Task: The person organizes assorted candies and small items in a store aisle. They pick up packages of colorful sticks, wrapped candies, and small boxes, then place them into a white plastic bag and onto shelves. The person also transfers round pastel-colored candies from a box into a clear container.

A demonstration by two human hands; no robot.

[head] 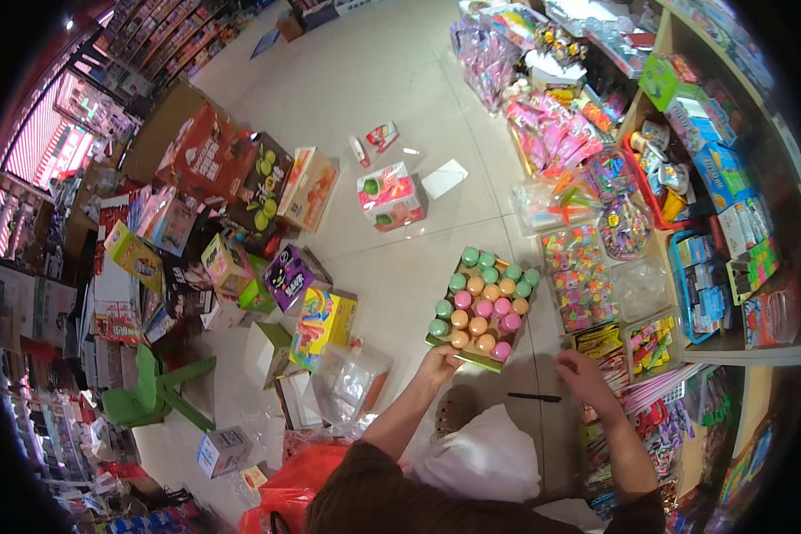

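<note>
My left hand (444, 360) grips the near left corner of a shallow cardboard display box (482, 362). Green, orange and pink round capsules (478, 325) stand in rows inside it, and the box is tilted a little. To the right, my right hand (579, 374) is held apart from the box, beside the low shelf of sweets; nothing shows in it. A black pen (534, 397) lies on the tiled floor between my hands, nearer to me than the box. A white plastic bag (484, 454) is close in front of my body.
Candy trays (577, 277), a red basket (641, 180) and a blue basket (681, 287) fill the right shelf. A pink box (390, 197) stands on the floor ahead. Several cartons, a yellow box (324, 327), a clear plastic container (350, 384) and a green stool (150, 394) are to the left.
</note>
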